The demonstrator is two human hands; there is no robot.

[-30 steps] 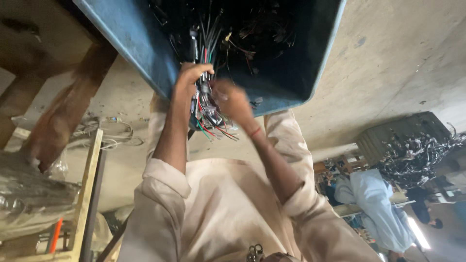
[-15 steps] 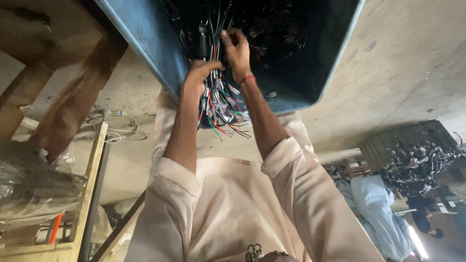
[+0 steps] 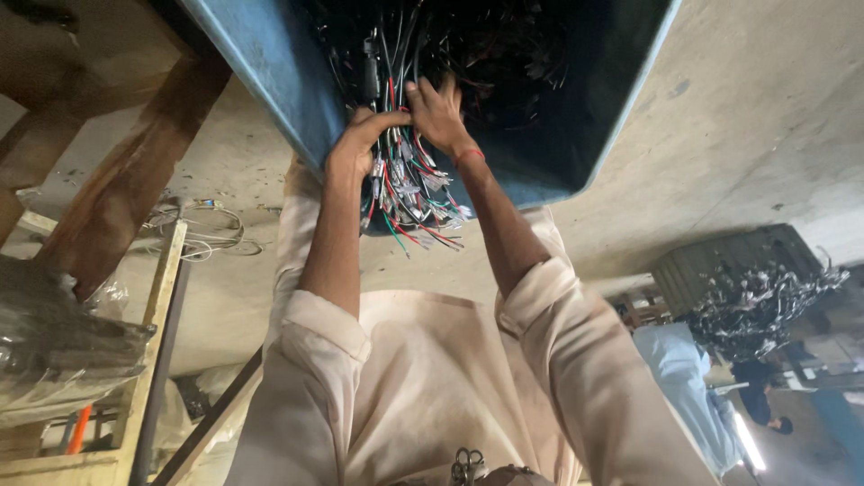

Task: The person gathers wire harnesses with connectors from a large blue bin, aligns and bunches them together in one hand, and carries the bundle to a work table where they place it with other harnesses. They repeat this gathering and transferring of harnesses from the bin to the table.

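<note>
The left hand is clenched around a bundle of wires, and the right hand grips the same bundle just above. The wires are red, green, black and white with pale connectors, hanging over the near wall of a blue bin full of dark cables. A wooden beam stands left.

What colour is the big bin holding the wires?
Blue: the bin shows its blue wall best in the head view.
</note>
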